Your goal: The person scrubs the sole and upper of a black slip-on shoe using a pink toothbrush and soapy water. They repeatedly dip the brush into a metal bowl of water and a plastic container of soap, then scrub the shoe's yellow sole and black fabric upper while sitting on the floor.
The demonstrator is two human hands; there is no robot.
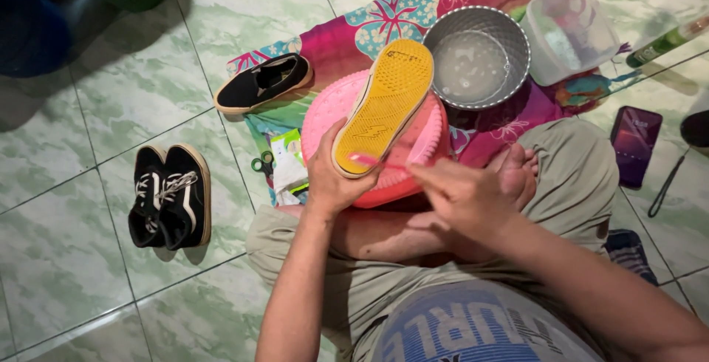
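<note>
1. Head view: a slip-on shoe [384, 107] is held sole-up by the left hand [332, 177], the fingers wrapped around its heel end, over a pink basin [332, 111].
2. A pink brush [373, 161] is gripped by the clenched fingers of the right hand [461, 196] and laid across the heel part of the yellow sole.
3. The shoe is gripped only at the heel; if hard strokes are applied, it could be twisted out of the hand and dropped into the basin.
4. A metal bowl of cloudy water [476, 55] stands touching the basin's far side; it could be knocked or tipped by a slipped stroke.
5. A phone [634, 144] lies on the tiled floor to the right, so it could be wetted by splashed water.
6. The black lace-up pair [170, 196] is well apart on the left and less exposed.
</note>
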